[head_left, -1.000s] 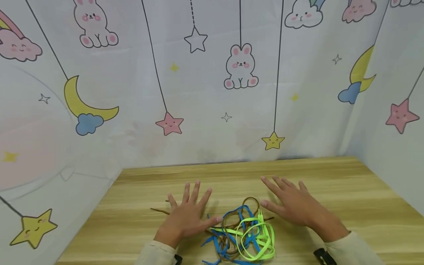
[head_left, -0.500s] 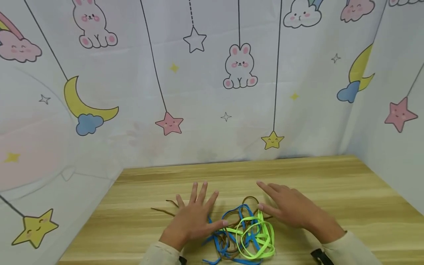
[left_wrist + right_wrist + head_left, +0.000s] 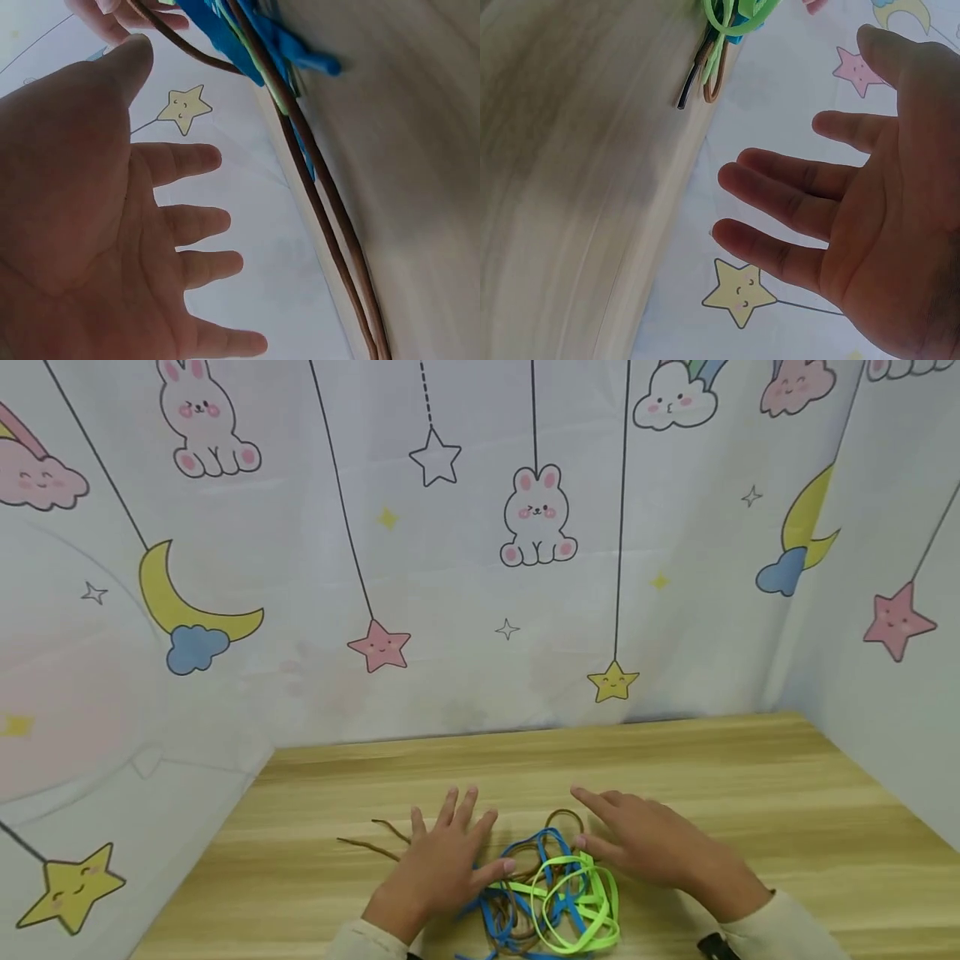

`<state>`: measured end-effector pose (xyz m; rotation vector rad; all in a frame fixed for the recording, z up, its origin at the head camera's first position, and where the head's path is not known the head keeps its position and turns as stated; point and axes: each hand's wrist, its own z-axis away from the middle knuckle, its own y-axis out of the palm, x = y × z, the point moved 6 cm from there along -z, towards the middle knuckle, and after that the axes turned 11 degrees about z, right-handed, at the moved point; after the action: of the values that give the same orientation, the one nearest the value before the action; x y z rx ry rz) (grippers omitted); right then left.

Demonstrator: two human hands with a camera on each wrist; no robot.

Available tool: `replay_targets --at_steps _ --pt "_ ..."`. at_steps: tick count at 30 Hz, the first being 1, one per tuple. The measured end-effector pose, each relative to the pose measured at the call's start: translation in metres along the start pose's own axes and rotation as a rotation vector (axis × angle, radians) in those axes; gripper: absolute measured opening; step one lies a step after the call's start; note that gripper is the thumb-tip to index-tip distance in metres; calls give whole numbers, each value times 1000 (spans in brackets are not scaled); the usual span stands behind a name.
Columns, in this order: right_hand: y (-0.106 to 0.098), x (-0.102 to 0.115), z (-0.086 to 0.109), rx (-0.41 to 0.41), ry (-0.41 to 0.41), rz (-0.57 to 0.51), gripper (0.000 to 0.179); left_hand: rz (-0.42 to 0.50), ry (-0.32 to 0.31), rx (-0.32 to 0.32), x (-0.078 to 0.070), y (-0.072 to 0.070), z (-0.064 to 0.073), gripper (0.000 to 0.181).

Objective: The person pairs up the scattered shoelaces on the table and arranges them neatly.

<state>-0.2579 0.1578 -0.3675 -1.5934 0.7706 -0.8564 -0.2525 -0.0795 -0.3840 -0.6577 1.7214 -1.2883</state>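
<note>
A tangled heap of shoelaces lies on the table between my hands in the head view. It mixes a neon green lace (image 3: 615,902), a blue lace (image 3: 486,912) and a brown lace (image 3: 366,844), whose two ends stretch out left past my hand. My left hand (image 3: 442,867) is spread at the heap's left side, its thumb over the edge of the laces. On the right, my right hand (image 3: 656,845) has its fingers extended, thumb near the brown loop. Both wrist views show bare palms, the left palm (image 3: 82,202) and the right palm (image 3: 885,217), holding nothing.
The wood-grain table (image 3: 712,760) carries the heap near its front. A pale cloth backdrop (image 3: 450,577) printed with stars, moons and rabbits closes off the back and both sides.
My left hand has shifted a little to the right and my right hand a little to the left, both nearer the heap. The laces look the same.
</note>
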Motion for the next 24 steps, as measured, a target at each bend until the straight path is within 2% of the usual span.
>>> replay_targets --at_steps 5,10,16,19,24 --pt "4 1 0 35 8 14 64 -13 67 26 -10 4 0 67" --pt "5 6 -1 53 -22 57 55 -73 172 36 -19 3 3 57" --pt "8 12 -2 80 -82 53 46 -90 286 9 -27 0 2 40" --pt "11 15 -4 104 -101 46 43 -63 302 16 -29 0 1 34" --pt "16 18 -4 128 -123 52 38 -20 275 65 -31 3 3 35"
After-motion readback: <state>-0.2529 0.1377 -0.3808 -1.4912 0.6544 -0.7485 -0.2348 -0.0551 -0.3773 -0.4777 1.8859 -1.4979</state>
